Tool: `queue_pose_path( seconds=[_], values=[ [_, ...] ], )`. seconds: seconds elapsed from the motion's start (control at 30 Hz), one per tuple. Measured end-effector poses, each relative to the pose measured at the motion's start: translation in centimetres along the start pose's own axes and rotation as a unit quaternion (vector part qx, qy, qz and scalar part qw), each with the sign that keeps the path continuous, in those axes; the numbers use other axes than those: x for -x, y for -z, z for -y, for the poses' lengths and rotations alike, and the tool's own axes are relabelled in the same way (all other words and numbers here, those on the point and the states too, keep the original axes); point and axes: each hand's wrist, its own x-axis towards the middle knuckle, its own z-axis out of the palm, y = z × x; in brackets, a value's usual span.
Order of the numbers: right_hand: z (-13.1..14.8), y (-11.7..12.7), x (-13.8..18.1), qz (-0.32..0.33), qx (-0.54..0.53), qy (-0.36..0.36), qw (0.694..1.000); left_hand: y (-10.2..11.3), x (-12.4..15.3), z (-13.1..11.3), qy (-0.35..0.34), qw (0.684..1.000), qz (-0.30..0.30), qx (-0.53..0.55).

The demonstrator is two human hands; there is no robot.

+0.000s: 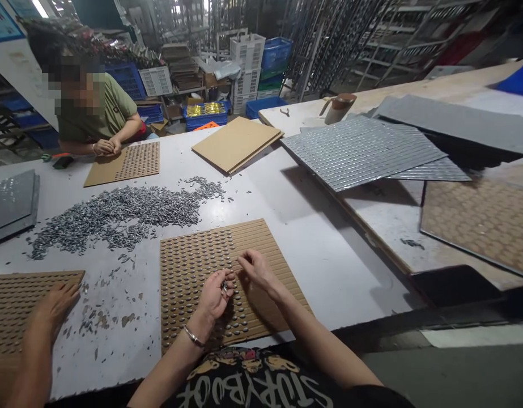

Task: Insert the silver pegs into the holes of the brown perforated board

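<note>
Watching the grooved board [250, 235] remotely, I see it on the tabletop [329, 249], partly lined with metal pieces [192, 253]. The left hand [214, 292] curls around more; whether the right hand [259, 271] pinches one, I cannot tell. Beyond lies a loose pile [129, 212].

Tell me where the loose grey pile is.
In the head view, the grey pile lies left of centre on the white table, beyond the person's studded board.

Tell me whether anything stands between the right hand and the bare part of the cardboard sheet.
Nothing visible does. The right hand is over the cardboard sheet; the left hand, holding metal pieces, is beside it, not between.
</note>
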Motion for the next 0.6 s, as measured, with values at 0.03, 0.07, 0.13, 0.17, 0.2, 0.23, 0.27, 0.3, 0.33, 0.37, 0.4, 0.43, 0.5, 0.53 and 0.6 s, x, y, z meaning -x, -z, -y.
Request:
queue_pose_path(
  seconds=[0.03, 0.07, 0.13, 0.17, 0.2, 0.23, 0.27, 0.3, 0.33, 0.37, 0.4, 0.43, 0.5, 0.53, 0.6],
  values=[
    [-0.3, -0.2, -0.9, -0.009, 0.027, -0.014, 1.0, 0.1, 0.1, -0.1, 0.002, 1.0, -0.002, 0.004],
    [-0.5, -0.4, -1.7, -0.011, 0.045, -0.023, 0.999, 0.2, 0.2, -0.2, 0.003, 1.0, 0.0, 0.002],
    [-0.6, -1.0, -2.8, -0.008, 0.064, -0.038, 0.997, 0.4, 0.3, -0.3, 0.005, 1.0, 0.003, -0.009],
    [-0.5, -1.3, -3.1, -0.007, 0.075, -0.047, 0.996, 0.5, 0.4, -0.3, 0.005, 1.0, 0.003, -0.017],
    [-0.4, -1.6, -3.3, -0.007, 0.087, -0.057, 0.995, 0.7, 0.5, -0.3, 0.003, 1.0, 0.001, -0.026],
    [-0.3, -1.9, -3.5, -0.008, 0.099, -0.066, 0.993, 0.8, 0.5, -0.3, 0.001, 0.999, -0.002, -0.034],
    [-0.1, -2.1, -3.7, -0.007, 0.111, -0.074, 0.991, 0.9, 0.5, -0.3, 0.001, 0.999, -0.004, -0.041],
    [0.0, -2.2, -3.8, -0.007, 0.122, -0.081, 0.989, 1.0, 0.5, -0.3, 0.004, 0.999, -0.005, -0.047],
    [0.1, -2.3, -3.9, -0.007, 0.13, -0.086, 0.988, 1.1, 0.5, -0.3, 0.007, 0.999, -0.003, -0.051],
    [0.3, -2.3, -3.9, -0.007, 0.139, -0.091, 0.986, 1.1, 0.6, -0.3, 0.009, 0.999, 0.0, -0.052],
    [0.4, -2.2, -3.9, -0.009, 0.144, -0.096, 0.985, 1.2, 0.6, -0.4, 0.01, 0.999, 0.005, -0.052],
    [0.6, -2.0, -3.7, -0.014, 0.143, -0.099, 0.985, 1.1, 0.7, -0.4, 0.007, 0.999, 0.011, -0.051],
    [1.1, -1.7, -2.8, -0.028, 0.117, -0.078, 0.99, 1.1, 0.9, -0.4, -0.008, 0.998, 0.018, -0.055],
    [1.5, -1.5, -2.0, -0.031, 0.096, -0.044, 0.994, 1.0, 1.0, -0.4, -0.018, 0.998, 0.017, -0.062],
    [2.2, -1.2, 0.1, -0.008, 0.054, 0.063, 0.996, 0.8, 1.3, -0.3, -0.043, 0.995, 0.003, -0.088]
  ],
)
